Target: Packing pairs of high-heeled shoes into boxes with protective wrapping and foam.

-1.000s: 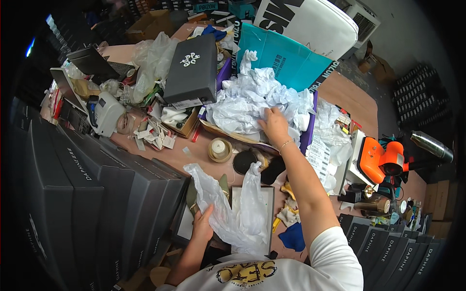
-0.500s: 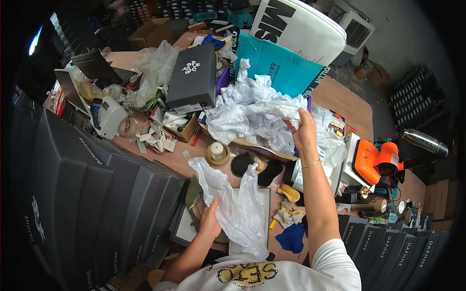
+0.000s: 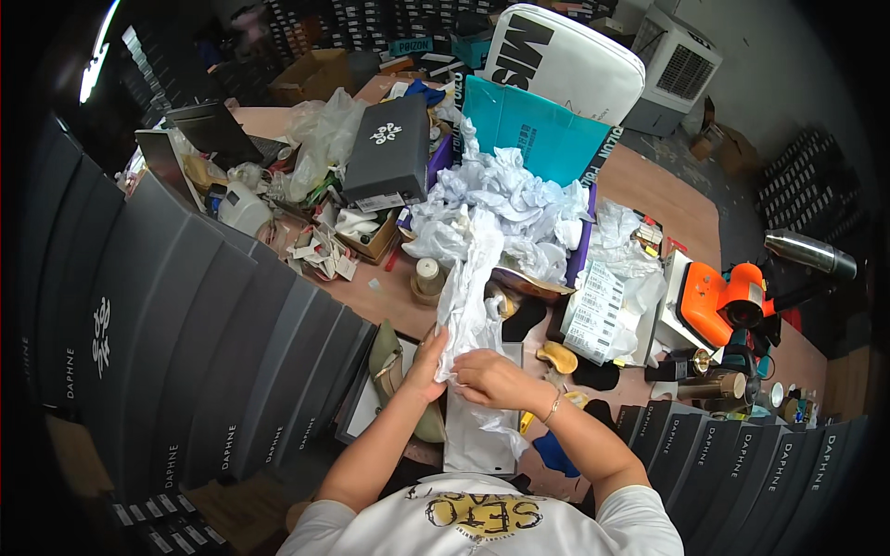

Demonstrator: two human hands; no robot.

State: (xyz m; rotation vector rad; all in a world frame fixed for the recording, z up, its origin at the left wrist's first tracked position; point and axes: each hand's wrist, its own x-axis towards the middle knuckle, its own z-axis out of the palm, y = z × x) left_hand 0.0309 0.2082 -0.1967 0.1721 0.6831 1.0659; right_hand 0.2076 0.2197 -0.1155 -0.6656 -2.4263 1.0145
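Note:
A crumpled length of white tissue paper (image 3: 475, 269) stands bunched up between my hands, its top reaching toward the paper heap. My left hand (image 3: 426, 369) is closed round its lower left side. From the right, my right hand (image 3: 493, 378) pinches the lower part of the same paper with bent fingers; the fingertips are partly hidden. Beneath my hands lies an open shoe box (image 3: 473, 434) with a white inside. An olive-green flat shoe (image 3: 386, 357) rests at its left, close to my left forearm, and part of another green shoe (image 3: 432, 424) shows below my left wrist.
A purple-edged carton heaped with white tissue paper (image 3: 519, 190) stands ahead. Dark shoe boxes (image 3: 213, 343) are stacked at left, more boxes (image 3: 742, 463) at right. A label sheet (image 3: 595, 315), an orange device (image 3: 728, 301) and a blue cloth (image 3: 554, 456) lie to the right.
My right hand has come back from the paper heap to beside my left hand. The loose, spread paper is now gathered into an upright bunch between both hands.

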